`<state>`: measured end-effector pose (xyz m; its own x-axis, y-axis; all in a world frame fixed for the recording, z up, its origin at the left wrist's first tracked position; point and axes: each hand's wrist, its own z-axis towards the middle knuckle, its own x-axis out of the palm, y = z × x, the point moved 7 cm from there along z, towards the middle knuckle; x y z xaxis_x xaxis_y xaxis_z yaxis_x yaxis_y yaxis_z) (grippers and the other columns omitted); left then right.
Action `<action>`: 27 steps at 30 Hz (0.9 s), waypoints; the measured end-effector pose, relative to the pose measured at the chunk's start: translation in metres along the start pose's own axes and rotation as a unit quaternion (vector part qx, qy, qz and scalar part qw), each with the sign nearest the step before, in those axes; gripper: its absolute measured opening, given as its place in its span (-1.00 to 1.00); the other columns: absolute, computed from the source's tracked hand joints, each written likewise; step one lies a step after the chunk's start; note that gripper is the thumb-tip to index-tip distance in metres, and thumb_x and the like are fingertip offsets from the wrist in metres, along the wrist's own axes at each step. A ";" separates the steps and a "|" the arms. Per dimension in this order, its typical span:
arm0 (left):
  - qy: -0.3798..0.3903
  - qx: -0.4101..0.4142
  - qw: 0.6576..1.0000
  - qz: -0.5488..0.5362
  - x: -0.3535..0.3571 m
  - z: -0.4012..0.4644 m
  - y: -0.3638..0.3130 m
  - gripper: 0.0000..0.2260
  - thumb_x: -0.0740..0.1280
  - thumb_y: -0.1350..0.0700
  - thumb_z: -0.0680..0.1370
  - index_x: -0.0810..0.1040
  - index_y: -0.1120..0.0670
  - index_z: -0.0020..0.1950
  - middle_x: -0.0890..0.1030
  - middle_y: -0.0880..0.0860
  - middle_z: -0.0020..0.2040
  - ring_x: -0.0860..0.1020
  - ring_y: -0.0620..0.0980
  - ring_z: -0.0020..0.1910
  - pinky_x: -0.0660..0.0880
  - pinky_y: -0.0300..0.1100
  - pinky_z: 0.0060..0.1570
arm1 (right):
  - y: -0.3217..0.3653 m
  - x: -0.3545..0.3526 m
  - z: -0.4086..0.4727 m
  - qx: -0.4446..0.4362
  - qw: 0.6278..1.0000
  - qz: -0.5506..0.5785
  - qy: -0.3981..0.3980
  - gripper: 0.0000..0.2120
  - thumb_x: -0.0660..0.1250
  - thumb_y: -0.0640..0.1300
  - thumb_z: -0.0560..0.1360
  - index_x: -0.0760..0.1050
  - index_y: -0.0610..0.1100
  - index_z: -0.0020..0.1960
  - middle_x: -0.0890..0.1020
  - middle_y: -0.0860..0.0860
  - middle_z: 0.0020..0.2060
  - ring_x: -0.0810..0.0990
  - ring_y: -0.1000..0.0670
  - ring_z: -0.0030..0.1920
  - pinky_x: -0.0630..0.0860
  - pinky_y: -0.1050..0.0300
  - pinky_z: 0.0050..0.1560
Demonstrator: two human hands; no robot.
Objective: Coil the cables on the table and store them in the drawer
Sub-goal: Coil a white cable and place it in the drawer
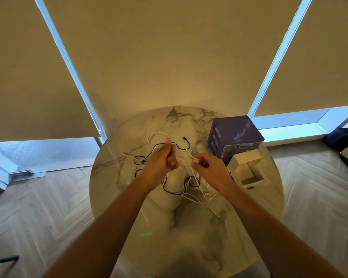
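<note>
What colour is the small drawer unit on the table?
Purple; the drawer unit shows in the head view.

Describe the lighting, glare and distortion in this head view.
Head view: warm dim light; cold daylight leaks beneath the blinds; wide-angle bends the window frames; glare sheens the purple drawer unit; arm shadows cross the marble table; cables stay sharp.

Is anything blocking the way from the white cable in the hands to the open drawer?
Nothing visible. Both hands, left and right, hold the white cable; the open drawer sits just right of them, with bare table between.
</note>
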<state>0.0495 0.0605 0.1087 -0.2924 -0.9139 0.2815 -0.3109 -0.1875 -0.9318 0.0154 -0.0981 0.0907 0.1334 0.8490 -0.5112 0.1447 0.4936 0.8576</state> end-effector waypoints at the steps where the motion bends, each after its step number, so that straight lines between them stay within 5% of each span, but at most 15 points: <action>1: 0.001 -0.007 0.999 -0.040 0.001 0.004 -0.004 -0.65 0.07 -0.09 0.66 0.44 0.08 -0.19 0.25 -0.05 -0.46 0.26 -0.13 -0.48 0.42 -0.24 -0.26 | 0.001 0.000 0.000 -0.014 0.998 -0.053 -0.021 -0.81 0.36 -0.05 0.53 0.60 -0.09 0.10 0.55 -0.04 -0.12 0.51 0.05 -0.17 0.35 0.36 -0.19; 6: 0.022 -0.011 0.984 -0.176 0.002 0.020 -0.017 -0.71 0.10 0.01 0.67 0.57 0.11 0.06 0.37 -0.06 -0.38 0.28 -0.16 -0.44 0.30 -0.25 -0.19 | -0.007 0.005 0.005 0.025 0.998 0.026 -0.044 -0.73 0.29 0.07 0.55 0.64 -0.10 -0.01 0.59 -0.04 -0.10 0.54 0.05 -0.15 0.34 0.44 -0.17; 9: 0.033 0.009 0.988 -0.153 0.008 0.023 -0.022 -0.72 0.08 0.01 0.67 0.57 0.05 0.11 0.59 -0.09 -0.20 0.49 -0.18 -0.29 0.31 -0.26 -0.11 | -0.004 0.016 0.004 0.059 0.983 0.174 -0.007 -0.74 0.23 0.04 0.59 0.63 -0.07 -0.03 0.64 -0.07 -0.30 0.65 -0.07 -0.20 0.55 -0.01 0.01; 11: 0.029 0.031 0.993 -0.106 0.012 0.024 -0.027 -0.70 0.07 -0.05 0.67 0.55 0.01 0.15 0.67 -0.08 -0.02 0.63 -0.14 -0.11 0.36 -0.25 -0.06 | 0.001 0.021 0.001 0.055 0.977 0.207 0.005 -0.75 0.23 0.02 0.59 0.63 -0.08 -0.01 0.54 -0.03 -0.45 0.62 -0.14 -0.33 0.58 -0.14 -0.03; 14: 0.025 0.059 0.997 -0.035 0.016 0.025 -0.032 -0.65 0.05 -0.10 0.66 0.48 0.02 0.29 0.63 -0.01 0.21 0.62 -0.07 0.12 0.42 -0.21 0.06 | 0.013 0.022 -0.002 0.020 0.993 0.115 0.004 -0.75 0.24 0.05 0.58 0.64 -0.02 0.07 0.49 0.05 -0.54 0.54 -0.05 -0.44 0.52 0.01 -0.26; 16: 0.025 0.079 0.997 -0.006 0.017 0.027 -0.034 -0.63 0.08 -0.08 0.65 0.47 0.07 0.33 0.60 0.06 0.25 0.61 -0.01 0.16 0.46 -0.16 0.17 | 0.019 0.022 -0.005 -0.013 0.997 0.070 0.011 -0.72 0.23 0.05 0.58 0.63 -0.03 0.14 0.68 0.00 -0.23 0.62 -0.03 -0.17 0.49 0.13 -0.13; 18: 0.018 0.091 0.994 0.051 0.018 0.031 -0.034 -0.65 0.10 -0.04 0.66 0.49 0.08 0.32 0.60 0.08 0.24 0.62 -0.01 0.15 0.47 -0.16 0.21 | 0.020 0.020 -0.009 -0.024 0.998 0.055 0.032 -0.70 0.20 0.03 0.60 0.60 -0.05 0.20 0.68 0.03 0.04 0.59 0.12 0.03 0.42 0.38 -0.05; 22: 0.006 0.107 0.982 0.154 0.029 0.038 -0.029 -0.68 0.11 0.11 0.68 0.51 0.24 0.30 0.60 0.09 0.16 0.60 -0.14 0.01 0.46 -0.43 -0.05 | 0.014 -0.009 -0.018 -0.008 0.999 0.050 0.012 -0.75 0.23 -0.01 0.59 0.66 -0.07 -0.03 0.49 0.20 -0.48 0.44 0.25 -0.45 0.30 0.37 -0.38; 27: 0.058 0.090 0.952 0.286 0.056 0.052 -0.008 -0.75 0.13 0.15 0.67 0.61 0.12 0.05 0.64 0.05 -0.05 0.57 -0.22 -0.10 0.42 -0.49 -0.12 | 0.014 -0.060 -0.019 0.003 0.993 0.104 -0.064 -0.71 0.26 -0.04 0.57 0.59 -0.06 -0.28 0.48 0.18 -0.55 0.42 0.20 -0.46 0.30 0.34 -0.38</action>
<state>0.0828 -0.0078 0.1198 -0.4683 -0.8412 -0.2702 0.0864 0.2608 -0.9615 -0.0096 -0.1383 0.1345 0.2840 0.9016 -0.3263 0.1059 0.3087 0.9452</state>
